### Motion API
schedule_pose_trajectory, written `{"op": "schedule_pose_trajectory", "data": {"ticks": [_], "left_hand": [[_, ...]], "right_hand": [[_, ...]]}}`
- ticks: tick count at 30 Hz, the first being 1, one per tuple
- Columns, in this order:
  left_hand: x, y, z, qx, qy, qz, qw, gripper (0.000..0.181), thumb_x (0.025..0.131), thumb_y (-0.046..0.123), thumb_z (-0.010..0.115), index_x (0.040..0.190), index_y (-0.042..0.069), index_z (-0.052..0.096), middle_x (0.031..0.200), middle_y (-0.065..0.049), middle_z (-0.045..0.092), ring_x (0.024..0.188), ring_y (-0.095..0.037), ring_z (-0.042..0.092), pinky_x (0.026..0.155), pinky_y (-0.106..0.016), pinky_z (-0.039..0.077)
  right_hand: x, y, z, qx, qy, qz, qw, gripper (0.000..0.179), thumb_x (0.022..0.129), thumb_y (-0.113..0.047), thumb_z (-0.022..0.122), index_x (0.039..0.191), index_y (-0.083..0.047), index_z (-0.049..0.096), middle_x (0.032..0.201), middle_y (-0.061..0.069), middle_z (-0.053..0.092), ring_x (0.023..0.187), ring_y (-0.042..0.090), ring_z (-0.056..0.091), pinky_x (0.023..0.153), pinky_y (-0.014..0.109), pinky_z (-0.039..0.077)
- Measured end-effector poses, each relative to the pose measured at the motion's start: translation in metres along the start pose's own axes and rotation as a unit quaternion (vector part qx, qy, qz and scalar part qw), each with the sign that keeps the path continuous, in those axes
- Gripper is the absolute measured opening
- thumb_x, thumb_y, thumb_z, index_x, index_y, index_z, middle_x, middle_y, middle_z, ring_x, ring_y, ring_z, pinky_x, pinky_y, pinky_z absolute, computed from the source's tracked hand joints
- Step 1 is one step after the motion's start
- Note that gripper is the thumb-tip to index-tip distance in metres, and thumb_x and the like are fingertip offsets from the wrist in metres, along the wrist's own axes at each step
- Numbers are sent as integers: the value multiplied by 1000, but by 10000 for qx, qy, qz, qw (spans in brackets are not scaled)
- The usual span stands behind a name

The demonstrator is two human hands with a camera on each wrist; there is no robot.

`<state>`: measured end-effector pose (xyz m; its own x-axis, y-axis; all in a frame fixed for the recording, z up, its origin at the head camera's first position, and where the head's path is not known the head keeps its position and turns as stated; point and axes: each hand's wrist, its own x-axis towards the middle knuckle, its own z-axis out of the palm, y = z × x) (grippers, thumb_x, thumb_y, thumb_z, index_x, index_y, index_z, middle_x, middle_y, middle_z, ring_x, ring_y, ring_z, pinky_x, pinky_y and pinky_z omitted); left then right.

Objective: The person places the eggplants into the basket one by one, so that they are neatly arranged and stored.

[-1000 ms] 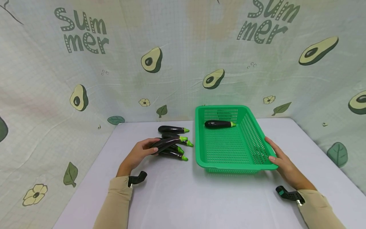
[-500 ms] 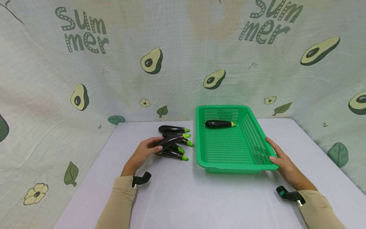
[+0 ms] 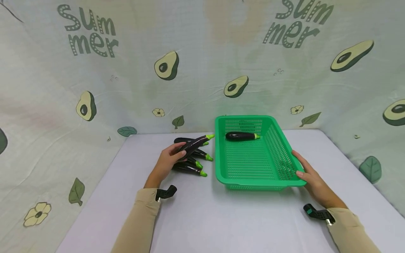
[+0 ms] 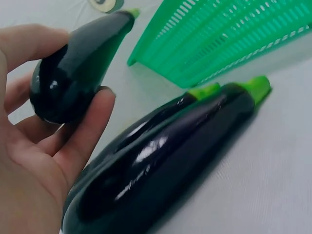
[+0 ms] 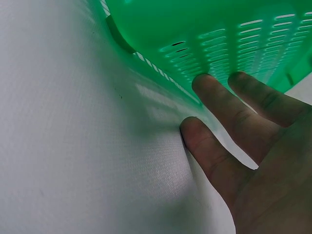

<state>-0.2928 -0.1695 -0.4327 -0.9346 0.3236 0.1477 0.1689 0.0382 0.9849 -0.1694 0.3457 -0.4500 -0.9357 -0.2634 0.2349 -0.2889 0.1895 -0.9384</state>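
My left hand holds a dark eggplant by its thick end, its green stem end tilted up toward the green basket. In the left wrist view the thumb and fingers wrap around this eggplant, above two others lying side by side. Several eggplants lie in a loose pile under and beside the hand. One more eggplant rests inside the basket near its far wall. On the basket's right rim, my right hand has its thumb over the edge; in the right wrist view, fingertips touch the slotted wall from outside.
The white-covered table ends at a hanging cloth printed with avocados and leaves. The basket stands right of the pile, its left wall close to the eggplants' stem ends. Black wrist cameras sit on both wrists.
My left hand has lifted the eggplant off the pile and moved it right and away from me, toward the basket's left rim. The right hand and basket stay in place.
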Motion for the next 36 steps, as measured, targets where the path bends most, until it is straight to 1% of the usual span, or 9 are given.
{"op": "schedule_pose_trajectory", "data": {"ticks": [7,8,11,14,15,18,22,31,36], "left_hand": [[12,12,10,55,169,164,9997,50,96,29,71,141,11,57,139,-12,55,122,-29,56,92,-36,54],[11,18,11,116,166,151,9997,49,97,27,70,141,10,56,139,-13,55,122,-29,56,92,-36,54],[16,25,13,245,96,182,9995,50,98,23,69,142,7,55,139,-14,56,120,-29,58,92,-34,54],[24,31,14,439,-33,174,9989,50,98,21,68,143,6,54,141,-16,55,120,-29,57,95,-36,52],[29,29,13,555,-65,220,9982,50,98,22,69,143,7,54,142,-16,54,121,-28,57,98,-37,51],[36,35,14,1040,-148,222,9942,48,98,26,68,142,13,57,142,-13,55,124,-26,56,104,-41,46],[42,44,15,1584,-271,312,9865,47,97,29,69,141,16,59,137,-9,60,122,-24,57,104,-45,44],[56,61,32,1944,-599,338,9785,46,97,31,68,140,18,59,131,-3,62,112,-21,59,94,-38,50],[66,71,41,2266,-515,500,9713,46,97,33,68,140,18,60,129,-2,63,108,-20,58,86,-35,51]], "right_hand": [[1,-3,0,200,-35,-154,9997,67,103,-8,34,163,-20,7,165,-2,3,137,5,20,96,10,28],[2,-3,1,212,-28,-150,9997,67,103,-8,34,163,-20,7,165,-2,3,137,5,20,95,10,28],[3,-5,2,232,-7,-113,9997,67,103,-9,35,163,-21,8,165,-1,4,135,5,22,94,10,28],[2,-5,1,156,3,-46,9999,67,104,-11,34,163,-23,7,165,0,3,135,5,23,93,10,29],[2,-5,1,150,-4,-26,9999,66,104,-11,34,163,-23,7,165,0,2,135,5,23,94,10,29],[1,-4,0,102,-17,29,9999,66,105,-12,34,163,-24,6,166,-1,1,136,5,22,94,10,29],[1,-3,-1,73,-11,65,10000,66,105,-12,34,163,-24,6,166,-1,0,135,5,22,93,10,29],[0,-2,0,57,-23,-21,10000,65,105,-10,32,163,-22,6,165,-2,2,133,5,24,93,10,29],[-1,-2,1,66,1,-40,10000,65,105,-10,32,163,-22,7,164,-4,5,132,4,25,93,10,29]]}}
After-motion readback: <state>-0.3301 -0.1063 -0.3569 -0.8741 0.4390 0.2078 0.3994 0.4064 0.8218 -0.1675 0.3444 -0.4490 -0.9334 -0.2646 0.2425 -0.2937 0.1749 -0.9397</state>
